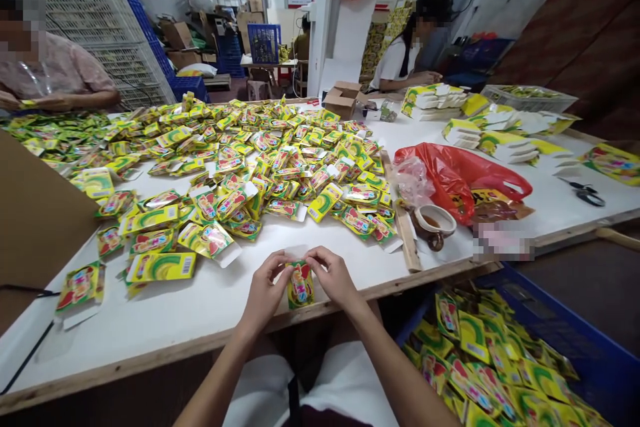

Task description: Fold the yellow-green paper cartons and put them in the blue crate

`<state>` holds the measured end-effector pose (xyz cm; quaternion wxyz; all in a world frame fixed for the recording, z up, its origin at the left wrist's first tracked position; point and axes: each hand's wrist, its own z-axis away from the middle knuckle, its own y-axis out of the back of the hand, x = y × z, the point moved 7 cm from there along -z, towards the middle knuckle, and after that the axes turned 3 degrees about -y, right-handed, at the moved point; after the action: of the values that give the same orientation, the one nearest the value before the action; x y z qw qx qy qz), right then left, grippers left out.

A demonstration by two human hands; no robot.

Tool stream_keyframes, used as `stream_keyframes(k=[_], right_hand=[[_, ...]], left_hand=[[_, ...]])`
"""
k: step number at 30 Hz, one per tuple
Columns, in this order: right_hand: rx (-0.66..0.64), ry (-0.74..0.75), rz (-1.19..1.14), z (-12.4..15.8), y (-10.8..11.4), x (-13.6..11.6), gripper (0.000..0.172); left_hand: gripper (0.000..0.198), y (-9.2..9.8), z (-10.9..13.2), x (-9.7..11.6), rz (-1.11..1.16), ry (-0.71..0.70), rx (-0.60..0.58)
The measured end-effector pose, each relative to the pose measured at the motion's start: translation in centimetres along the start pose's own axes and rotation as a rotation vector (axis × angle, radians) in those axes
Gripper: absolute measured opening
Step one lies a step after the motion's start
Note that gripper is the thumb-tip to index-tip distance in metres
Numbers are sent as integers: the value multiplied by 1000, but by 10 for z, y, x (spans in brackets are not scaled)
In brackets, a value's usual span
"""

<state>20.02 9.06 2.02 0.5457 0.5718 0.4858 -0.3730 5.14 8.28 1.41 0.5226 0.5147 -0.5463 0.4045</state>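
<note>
At the near edge of the white table, a small yellow-and-green printed box (301,285) stands between my two hands, its fruit picture facing me. My left hand (270,283) pinches its upper left corner with thumb and fingers. On the upper right corner, my right hand (331,273) grips in the same way. A pale flap shows at the top of the box, partly hidden by my fingers. Just beyond my hands lies a large heap of similar small boxes (240,197), several with white end flaps sticking out.
A wooden strip (406,233) bounds the heap on the right. Beyond it are a cup of brown liquid (434,221), a red plastic bag (450,170), scissors (585,193) and stacked flat cartons (435,100). A blue crate (555,320) of boxes sits below right. Two people work across the table.
</note>
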Motion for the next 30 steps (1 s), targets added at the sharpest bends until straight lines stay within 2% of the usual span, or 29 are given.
stream_keyframes(k=[4,9,19,25,30], right_hand=[[88,8,-57,-5,2,-4,11],[-1,48,-19,5,-7,-14,13],[44,-33,25,-5,-10,-15,17],[7,-12,34,-3,-6,-12,14],[-31,1,3,2,-15,-10,10]], left_hand=[[22,-2,-2,2,76,-12,44],[17,-2,4,3,33,1,74],[19,1,0,-1,22,57,176],[18,2,3,-5,55,65,169],[19,-2,11,-6,50,33,134]])
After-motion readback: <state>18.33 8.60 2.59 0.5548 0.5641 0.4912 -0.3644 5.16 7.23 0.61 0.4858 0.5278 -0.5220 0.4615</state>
